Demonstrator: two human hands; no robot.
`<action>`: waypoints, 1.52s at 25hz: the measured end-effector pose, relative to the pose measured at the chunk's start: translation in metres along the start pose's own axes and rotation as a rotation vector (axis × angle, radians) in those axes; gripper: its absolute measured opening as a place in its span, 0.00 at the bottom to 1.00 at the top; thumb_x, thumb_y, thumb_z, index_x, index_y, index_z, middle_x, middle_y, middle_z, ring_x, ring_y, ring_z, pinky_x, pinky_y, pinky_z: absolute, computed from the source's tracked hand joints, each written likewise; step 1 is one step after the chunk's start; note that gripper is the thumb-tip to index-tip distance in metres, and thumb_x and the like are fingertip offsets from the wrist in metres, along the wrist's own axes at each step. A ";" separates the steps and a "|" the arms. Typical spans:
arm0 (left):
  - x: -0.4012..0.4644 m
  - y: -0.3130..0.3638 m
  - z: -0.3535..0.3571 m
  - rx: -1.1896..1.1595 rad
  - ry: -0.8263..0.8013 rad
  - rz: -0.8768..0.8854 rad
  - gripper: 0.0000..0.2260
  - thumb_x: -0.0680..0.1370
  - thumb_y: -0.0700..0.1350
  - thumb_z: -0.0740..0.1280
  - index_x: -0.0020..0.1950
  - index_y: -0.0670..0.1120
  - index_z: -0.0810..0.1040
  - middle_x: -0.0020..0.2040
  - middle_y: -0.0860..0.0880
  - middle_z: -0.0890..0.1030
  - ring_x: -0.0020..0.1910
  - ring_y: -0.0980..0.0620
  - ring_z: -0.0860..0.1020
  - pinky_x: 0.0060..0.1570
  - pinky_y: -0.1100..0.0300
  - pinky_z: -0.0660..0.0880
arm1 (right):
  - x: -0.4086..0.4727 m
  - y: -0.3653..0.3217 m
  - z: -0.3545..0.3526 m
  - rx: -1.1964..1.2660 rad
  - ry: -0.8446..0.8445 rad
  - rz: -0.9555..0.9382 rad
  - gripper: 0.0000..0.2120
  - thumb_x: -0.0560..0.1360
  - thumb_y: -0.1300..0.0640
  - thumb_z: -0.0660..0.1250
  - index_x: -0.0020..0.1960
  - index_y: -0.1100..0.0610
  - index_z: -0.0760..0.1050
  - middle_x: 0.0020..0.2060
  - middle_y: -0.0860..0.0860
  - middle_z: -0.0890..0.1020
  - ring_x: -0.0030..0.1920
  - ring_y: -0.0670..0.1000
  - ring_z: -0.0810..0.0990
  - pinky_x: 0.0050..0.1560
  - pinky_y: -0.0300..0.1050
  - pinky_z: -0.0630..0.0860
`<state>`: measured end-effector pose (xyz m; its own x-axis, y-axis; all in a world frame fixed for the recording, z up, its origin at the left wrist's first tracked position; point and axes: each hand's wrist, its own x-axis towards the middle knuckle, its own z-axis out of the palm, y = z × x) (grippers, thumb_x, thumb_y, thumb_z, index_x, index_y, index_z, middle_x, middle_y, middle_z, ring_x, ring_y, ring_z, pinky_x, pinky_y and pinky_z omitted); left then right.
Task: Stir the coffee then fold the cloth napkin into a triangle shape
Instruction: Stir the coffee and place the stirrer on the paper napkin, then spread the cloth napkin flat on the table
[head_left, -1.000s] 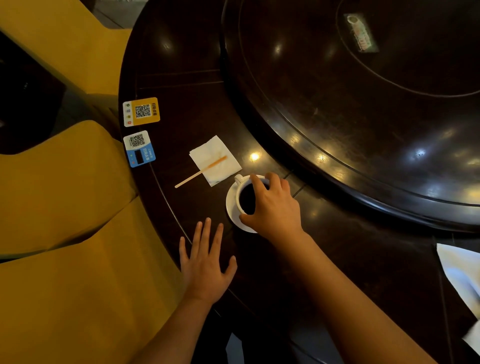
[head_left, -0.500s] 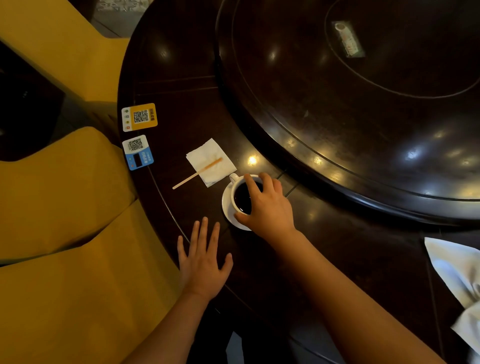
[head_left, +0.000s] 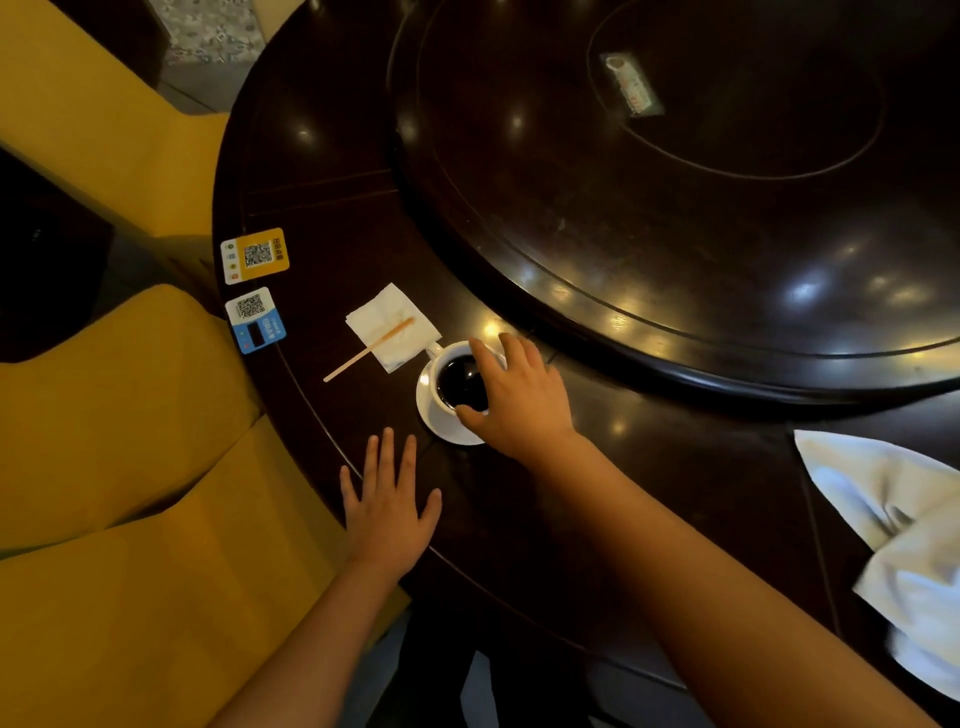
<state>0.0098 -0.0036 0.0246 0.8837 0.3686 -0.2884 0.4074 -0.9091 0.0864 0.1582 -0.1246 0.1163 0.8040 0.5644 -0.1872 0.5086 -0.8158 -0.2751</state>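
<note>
A person's right hand (head_left: 519, 402) curls over the rim of a white coffee cup (head_left: 460, 382), thumb on the near edge and fingers draped across the far side, gripping it from above. The cup, filled with dark coffee, sits on a white saucer (head_left: 441, 421) near the edge of a dark, polished round table (head_left: 332, 208). The left hand (head_left: 387, 506) lies flat on the tabletop just short of the saucer, palm down, fingers spread, holding nothing.

Just beyond the cup's handle, a wooden stir stick (head_left: 369, 349) rests diagonally across a small square of white paper napkin (head_left: 392, 327), its far end on the paper and its near end on the bare wood. The paper's corner lies just beside the cup's handle; whether they touch cannot be told.

The white cloth napkin (head_left: 893, 525) lies rumpled and unfolded at the right edge of the view, well apart from both hands.

2 QR-code cards sit near the table's left rim: a yellow card (head_left: 254, 255) farther away and a blue card (head_left: 255, 319) nearer. A raised turntable (head_left: 675, 234) fills the table's centre, with a small label (head_left: 631, 85) on it. Yellow upholstered seating (head_left: 119, 441) curves along the left side.
</note>
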 end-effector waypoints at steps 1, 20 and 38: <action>-0.001 0.003 -0.009 0.026 -0.067 -0.009 0.30 0.78 0.58 0.52 0.76 0.47 0.52 0.77 0.42 0.52 0.76 0.44 0.49 0.70 0.41 0.54 | -0.013 0.006 -0.005 0.010 0.049 0.018 0.31 0.73 0.42 0.63 0.70 0.53 0.60 0.66 0.57 0.67 0.67 0.58 0.63 0.59 0.53 0.67; -0.041 0.354 -0.026 0.257 -0.060 1.011 0.24 0.77 0.47 0.59 0.72 0.45 0.60 0.69 0.44 0.66 0.68 0.44 0.63 0.66 0.47 0.58 | -0.300 0.260 0.009 -0.119 0.206 0.816 0.37 0.53 0.54 0.80 0.61 0.58 0.75 0.62 0.66 0.74 0.63 0.67 0.71 0.49 0.65 0.75; -0.056 0.420 0.008 -0.203 -0.126 1.119 0.12 0.77 0.44 0.62 0.60 0.46 0.78 0.61 0.46 0.77 0.57 0.47 0.76 0.54 0.53 0.74 | -0.314 0.307 0.018 0.263 0.507 0.748 0.05 0.71 0.58 0.67 0.37 0.54 0.80 0.29 0.48 0.80 0.32 0.51 0.78 0.24 0.38 0.69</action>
<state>0.1297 -0.4074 0.0696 0.7494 -0.6605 -0.0454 -0.5536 -0.6627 0.5043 0.0565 -0.5498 0.0738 0.9635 -0.2674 0.0144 -0.2303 -0.8548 -0.4651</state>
